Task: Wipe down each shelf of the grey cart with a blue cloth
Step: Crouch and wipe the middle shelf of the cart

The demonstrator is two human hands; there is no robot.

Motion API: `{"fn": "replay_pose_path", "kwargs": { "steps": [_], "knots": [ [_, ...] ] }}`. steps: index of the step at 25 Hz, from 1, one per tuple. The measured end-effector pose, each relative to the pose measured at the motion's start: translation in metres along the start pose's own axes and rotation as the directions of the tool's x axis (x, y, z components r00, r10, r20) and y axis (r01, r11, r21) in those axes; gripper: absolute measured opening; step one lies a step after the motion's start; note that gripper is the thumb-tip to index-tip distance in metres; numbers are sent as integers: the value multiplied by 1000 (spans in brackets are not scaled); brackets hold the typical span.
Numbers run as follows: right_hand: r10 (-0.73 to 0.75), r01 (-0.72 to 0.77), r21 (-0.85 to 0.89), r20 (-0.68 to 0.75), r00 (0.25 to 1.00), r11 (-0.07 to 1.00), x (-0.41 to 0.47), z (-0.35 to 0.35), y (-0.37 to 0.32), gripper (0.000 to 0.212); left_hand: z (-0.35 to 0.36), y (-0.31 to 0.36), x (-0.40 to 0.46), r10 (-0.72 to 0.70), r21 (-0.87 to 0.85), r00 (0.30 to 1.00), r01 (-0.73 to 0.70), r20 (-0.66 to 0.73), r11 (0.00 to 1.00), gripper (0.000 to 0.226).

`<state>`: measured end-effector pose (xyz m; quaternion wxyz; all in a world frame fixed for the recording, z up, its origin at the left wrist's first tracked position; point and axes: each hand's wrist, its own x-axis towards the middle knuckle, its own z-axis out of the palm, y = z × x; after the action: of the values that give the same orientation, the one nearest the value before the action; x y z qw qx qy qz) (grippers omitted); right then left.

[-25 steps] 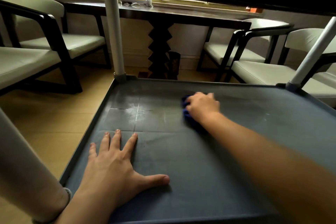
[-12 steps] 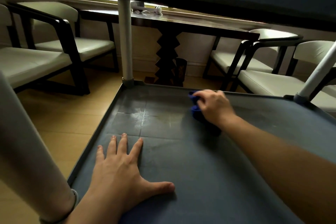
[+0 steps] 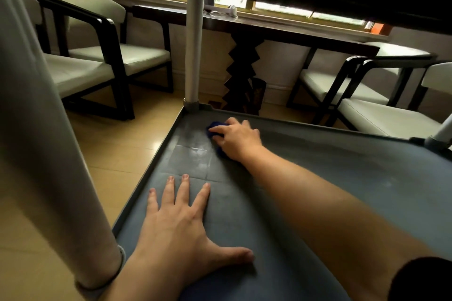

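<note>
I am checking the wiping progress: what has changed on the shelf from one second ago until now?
The right hand, gripping the blue cloth, slid left along the shelf toward the far-left corner post. Nothing was picked up or released. The left hand stayed flat on the near part of the shelf.

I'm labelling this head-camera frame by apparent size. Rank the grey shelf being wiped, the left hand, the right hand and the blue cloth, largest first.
1. Grey shelf
2. Left hand, though nearness to the camera enlarges it
3. Right hand, farther away; true size probably matches the left
4. Blue cloth, mostly hidden under the right hand
</note>
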<state>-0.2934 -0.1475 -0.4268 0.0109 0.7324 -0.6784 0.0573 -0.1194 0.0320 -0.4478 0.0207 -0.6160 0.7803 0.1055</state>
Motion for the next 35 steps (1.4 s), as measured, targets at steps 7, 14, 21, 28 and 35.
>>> {"fn": "replay_pose_path", "kwargs": {
  "steps": [7,14,21,28,35],
  "knots": [
    [518,-520,-46,-54,854,853,-57,-9,171,36,1,0,0,19,-12,1000,-19,-11,1000,156],
    [721,-724,38,-135,680,689,-171,-36,255,41,-10,2,-1,55,-54,998,-55,2,997,161],
    [-61,164,371,-275,959,914,-181,-34,11,35,-24,-7,-55,145,14,982,-148,117,989,178],
    [-383,375,240,-11,924,896,-247,-22,-28,36,-10,-7,-61,121,155,992,-125,34,980,172],
    [-452,401,274,154,879,874,-296,-51,76,25,-11,-6,-66,152,186,988,-153,20,971,172]
  ]
}}
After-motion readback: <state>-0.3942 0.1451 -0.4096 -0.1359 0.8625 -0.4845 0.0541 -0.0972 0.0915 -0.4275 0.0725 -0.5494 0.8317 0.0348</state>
